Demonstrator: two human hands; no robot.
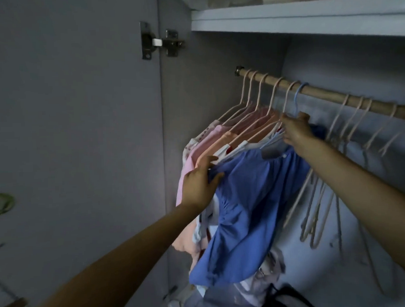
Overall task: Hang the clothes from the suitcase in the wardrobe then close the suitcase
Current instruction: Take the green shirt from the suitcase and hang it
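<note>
**Blue shirt on rail, both hands on it**

Blue shirt (249,197) hangs from a blue hanger (297,97) hooked on the wooden rail (332,96) inside the wardrobe (307,18). Right hand (296,127) is closed around the hanger neck just under the rail. Left hand (199,183) has its fingers curled into the shirt's left shoulder fabric, pinching it. To the left, packed tight against the shirt, a row of pink, peach and white garments (210,144) on pale hangers. To the right, several bare pale hangers (317,195) on the same rail. Open door (70,135) with metal hinge (161,41) at left. Suitcase not in view.
</note>
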